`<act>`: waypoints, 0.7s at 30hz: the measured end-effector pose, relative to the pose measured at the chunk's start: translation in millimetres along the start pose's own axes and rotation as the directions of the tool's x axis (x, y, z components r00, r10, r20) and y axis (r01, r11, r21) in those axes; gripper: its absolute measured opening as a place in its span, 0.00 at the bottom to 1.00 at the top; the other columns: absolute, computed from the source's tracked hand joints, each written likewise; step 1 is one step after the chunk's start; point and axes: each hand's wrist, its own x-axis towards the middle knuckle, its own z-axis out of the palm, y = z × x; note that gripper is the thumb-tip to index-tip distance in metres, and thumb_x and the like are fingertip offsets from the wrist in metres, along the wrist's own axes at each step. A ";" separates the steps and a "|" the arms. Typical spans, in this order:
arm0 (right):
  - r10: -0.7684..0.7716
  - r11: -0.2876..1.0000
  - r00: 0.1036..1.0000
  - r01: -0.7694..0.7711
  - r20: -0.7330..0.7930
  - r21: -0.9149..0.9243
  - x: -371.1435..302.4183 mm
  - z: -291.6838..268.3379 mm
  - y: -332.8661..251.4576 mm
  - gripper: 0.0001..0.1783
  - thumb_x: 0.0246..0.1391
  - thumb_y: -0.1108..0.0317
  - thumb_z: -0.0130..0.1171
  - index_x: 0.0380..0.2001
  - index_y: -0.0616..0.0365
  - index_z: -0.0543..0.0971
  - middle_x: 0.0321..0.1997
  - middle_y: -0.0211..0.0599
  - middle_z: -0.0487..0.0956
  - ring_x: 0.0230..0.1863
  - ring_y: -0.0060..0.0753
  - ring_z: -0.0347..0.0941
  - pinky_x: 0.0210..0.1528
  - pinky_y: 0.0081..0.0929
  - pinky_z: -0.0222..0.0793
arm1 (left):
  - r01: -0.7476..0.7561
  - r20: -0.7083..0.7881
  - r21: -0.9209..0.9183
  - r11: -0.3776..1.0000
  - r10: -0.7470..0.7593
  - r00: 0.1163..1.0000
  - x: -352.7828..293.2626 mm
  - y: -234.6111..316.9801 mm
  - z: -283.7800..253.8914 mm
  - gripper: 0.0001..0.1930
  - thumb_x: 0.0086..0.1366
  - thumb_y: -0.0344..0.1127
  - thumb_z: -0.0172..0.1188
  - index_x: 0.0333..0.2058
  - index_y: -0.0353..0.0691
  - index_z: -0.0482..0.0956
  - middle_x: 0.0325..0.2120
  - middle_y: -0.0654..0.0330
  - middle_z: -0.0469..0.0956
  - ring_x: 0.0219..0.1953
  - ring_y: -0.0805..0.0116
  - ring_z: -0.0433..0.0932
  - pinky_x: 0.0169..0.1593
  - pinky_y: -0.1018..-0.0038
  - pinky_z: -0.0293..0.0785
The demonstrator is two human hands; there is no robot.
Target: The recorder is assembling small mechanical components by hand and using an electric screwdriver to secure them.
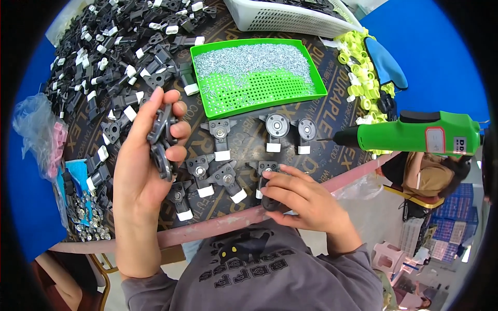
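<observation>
One green tray [262,101], one green power screwdriver [415,136], two hands.

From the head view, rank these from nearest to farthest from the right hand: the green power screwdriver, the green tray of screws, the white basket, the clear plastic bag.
1. Green power screwdriver, hanging up and to the right of the right hand.
2. Green tray of screws, straight beyond it across the table.
3. White basket, behind the tray at the far edge.
4. Clear plastic bag, far left edge.
The last two are close.

Bare table strip [244,142] between tray [258,72] and brackets [218,176]: narrow passage. Parts pile [114,57] blocks left side. Screwdriver [415,135] hangs across right. Basket [285,18] closes far edge. Left hand [148,155], right hand [295,199] occupy near edge.
</observation>
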 end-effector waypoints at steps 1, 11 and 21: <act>0.004 1.000 1.000 -0.004 -0.004 0.017 -0.4 0.2 0.6 0.26 0.48 0.69 0.67 0.52 0.58 0.74 0.52 0.39 0.73 0.60 0.41 0.70 0.65 0.46 0.62 | -0.003 -0.003 0.033 0.999 0.003 1.000 -0.4 -1.7 0.1 0.14 0.71 0.43 0.54 0.44 0.37 0.74 0.33 0.63 0.74 0.28 0.77 0.71 0.17 0.86 0.64; 0.064 0.992 0.990 -0.050 -0.122 0.114 -5.6 -2.9 5.4 0.28 0.45 0.68 0.70 0.52 0.56 0.74 0.52 0.39 0.76 0.59 0.40 0.72 0.66 0.47 0.62 | -0.002 0.035 0.064 0.998 0.000 0.999 -2.3 -4.4 1.0 0.15 0.71 0.44 0.53 0.45 0.38 0.74 0.33 0.63 0.73 0.29 0.77 0.71 0.19 0.85 0.65; 0.063 0.994 0.996 -0.058 -0.061 0.089 -3.0 -0.7 4.2 0.29 0.46 0.67 0.70 0.53 0.56 0.74 0.53 0.39 0.77 0.59 0.40 0.72 0.65 0.46 0.63 | 0.001 0.048 0.077 0.997 -0.005 0.999 -2.7 -3.7 -0.3 0.14 0.71 0.44 0.53 0.44 0.38 0.75 0.34 0.63 0.73 0.29 0.76 0.72 0.19 0.83 0.66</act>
